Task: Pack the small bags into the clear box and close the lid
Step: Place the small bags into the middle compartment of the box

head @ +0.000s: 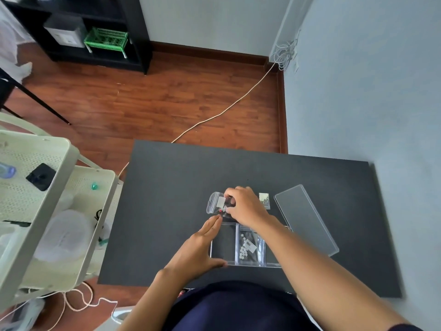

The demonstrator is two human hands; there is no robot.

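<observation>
1. The small bags carry white labels, but no writing on them can be read.
2. The clear box (223, 244) sits on the near middle of the dark desk (167, 199), open; one bag of pale flower-shaped bits (249, 246) lies in its middle compartment, and the left compartment shows bare.
3. The lid (306, 219) lies flat on the desk just right of the box.
4. The right hand (245, 206) reaches over the box's far edge, its fingers closed narrowly on a clear zip bag (218, 203) just beyond the box.
5. The left hand (199, 249) rests flat and open against the box's left side, thumb along the near edge, holding nothing.
6. Another little packet (264, 199) lies on the desk, right of the right hand.
</observation>
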